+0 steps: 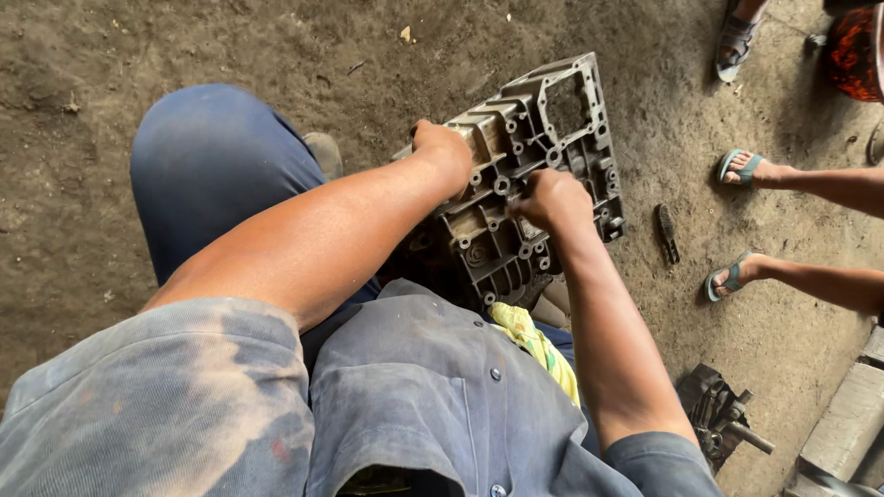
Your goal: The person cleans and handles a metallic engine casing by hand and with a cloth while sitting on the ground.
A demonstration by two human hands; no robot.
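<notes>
Hands: left hand (444, 147) grips metal casing (529, 175) edge; right hand (551, 200) fisted inside it, contents unclear.

The place was an informal repair workshop with a bare, dusty dirt floor (74, 184) stained dark. A grey ribbed cast-metal engine housing (529, 175) stood directly on the ground, and a dark greasy metal machine part (714, 410) lay near it. The grey work shirt (414, 405) of the person was dirty with oil marks.
</notes>
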